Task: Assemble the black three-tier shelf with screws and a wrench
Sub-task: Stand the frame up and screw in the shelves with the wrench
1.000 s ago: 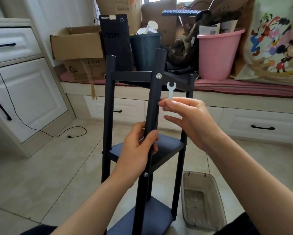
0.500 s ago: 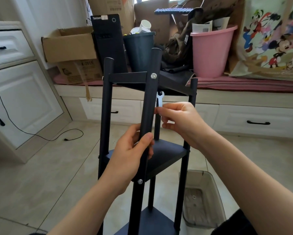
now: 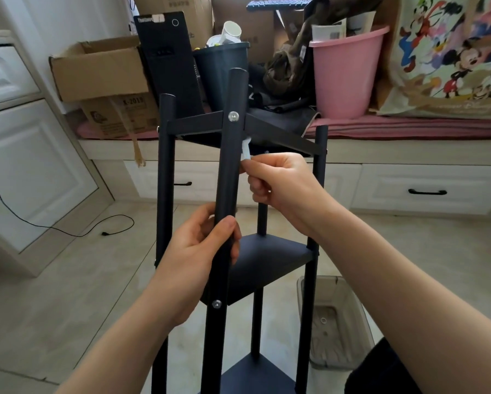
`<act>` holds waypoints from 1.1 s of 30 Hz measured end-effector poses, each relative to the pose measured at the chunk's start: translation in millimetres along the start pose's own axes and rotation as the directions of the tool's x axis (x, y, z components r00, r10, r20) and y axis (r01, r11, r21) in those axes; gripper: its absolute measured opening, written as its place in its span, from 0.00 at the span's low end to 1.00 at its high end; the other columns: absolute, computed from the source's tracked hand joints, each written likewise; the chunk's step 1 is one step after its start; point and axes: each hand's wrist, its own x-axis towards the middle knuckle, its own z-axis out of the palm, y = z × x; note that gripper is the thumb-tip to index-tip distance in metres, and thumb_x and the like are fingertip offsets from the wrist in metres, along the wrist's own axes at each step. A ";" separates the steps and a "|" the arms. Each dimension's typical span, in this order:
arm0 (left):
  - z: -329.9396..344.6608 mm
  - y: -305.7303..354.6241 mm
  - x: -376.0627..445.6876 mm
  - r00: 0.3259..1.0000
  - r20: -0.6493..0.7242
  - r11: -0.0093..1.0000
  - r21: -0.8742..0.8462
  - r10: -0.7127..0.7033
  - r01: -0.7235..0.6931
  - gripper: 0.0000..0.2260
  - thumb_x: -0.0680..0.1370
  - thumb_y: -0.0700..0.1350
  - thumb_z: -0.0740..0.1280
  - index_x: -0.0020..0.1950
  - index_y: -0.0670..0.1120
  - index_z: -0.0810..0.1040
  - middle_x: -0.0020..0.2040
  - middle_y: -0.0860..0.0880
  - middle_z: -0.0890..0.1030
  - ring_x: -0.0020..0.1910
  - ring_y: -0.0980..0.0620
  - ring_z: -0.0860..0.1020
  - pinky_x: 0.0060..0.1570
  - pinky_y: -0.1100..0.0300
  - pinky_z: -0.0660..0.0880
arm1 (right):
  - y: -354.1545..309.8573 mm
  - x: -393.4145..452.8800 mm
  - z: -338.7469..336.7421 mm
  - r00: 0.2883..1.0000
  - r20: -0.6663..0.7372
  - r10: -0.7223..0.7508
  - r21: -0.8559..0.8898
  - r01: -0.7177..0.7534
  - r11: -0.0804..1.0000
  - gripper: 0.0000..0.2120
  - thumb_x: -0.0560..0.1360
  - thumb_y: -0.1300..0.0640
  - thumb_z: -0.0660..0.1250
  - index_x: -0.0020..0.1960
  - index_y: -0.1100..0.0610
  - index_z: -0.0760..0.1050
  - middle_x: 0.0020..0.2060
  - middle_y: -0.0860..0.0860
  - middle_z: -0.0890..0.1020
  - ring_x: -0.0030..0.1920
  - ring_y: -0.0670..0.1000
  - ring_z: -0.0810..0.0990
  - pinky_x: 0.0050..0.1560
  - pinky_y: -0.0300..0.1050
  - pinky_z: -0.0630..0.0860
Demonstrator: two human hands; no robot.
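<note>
Pink bucket [image 3: 345,78] and cardboard box [image 3: 102,69] stand behind the shelf [image 3: 269,263].

Lighting: soft daylight, moderately bright, entering from the upper background behind the stacked boxes; the strip above the keyboard [image 3: 278,3] is washed out.
Shadows: faint and diffuse on the tiled floor [image 3: 67,294]; no hard edges.
Contrast: the black shelf [image 3: 267,263] reads nearly as a silhouette with little surface detail; a dull sheen runs along its front post.
Glare: small highlight on the top screw [image 3: 233,116].
Distortion: wide-angle bowing; the cabinets [image 3: 25,155] at left lean outward and forearms swell toward the lower corners.
Sharpness: centre fairly crisp; the wrench [image 3: 245,149] is pale and slightly smeared; edges softer.
</note>
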 end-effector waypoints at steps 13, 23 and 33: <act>-7.4 2.4 -2.0 1.000 0.008 0.999 0.026 -0.021 0.020 0.13 0.72 0.60 0.68 0.53 0.56 0.81 0.39 0.48 0.79 0.35 0.49 0.75 0.35 0.57 0.74 | 0.1 5.4 17.5 0.962 -0.184 -0.202 -0.178 0.169 0.969 0.12 0.80 0.61 0.64 0.41 0.63 0.81 0.30 0.58 0.76 0.34 0.56 0.70 0.39 0.51 0.70; -6.8 3.0 -3.5 1.000 0.006 1.000 0.000 -0.030 0.030 0.08 0.77 0.52 0.65 0.54 0.57 0.82 0.40 0.47 0.79 0.35 0.50 0.76 0.34 0.62 0.75 | 10.3 11.2 22.5 0.941 -0.212 -0.264 -0.197 0.224 0.954 0.10 0.80 0.60 0.66 0.44 0.61 0.84 0.32 0.53 0.82 0.32 0.50 0.75 0.40 0.49 0.74; -5.1 4.8 -3.8 0.999 0.020 0.999 0.007 -0.031 0.031 0.08 0.77 0.52 0.65 0.54 0.56 0.82 0.40 0.48 0.80 0.35 0.50 0.76 0.34 0.61 0.75 | 26.8 23.6 37.5 0.840 -0.335 -0.428 -0.366 0.302 0.880 0.10 0.79 0.62 0.67 0.40 0.63 0.82 0.32 0.54 0.83 0.35 0.54 0.81 0.41 0.54 0.78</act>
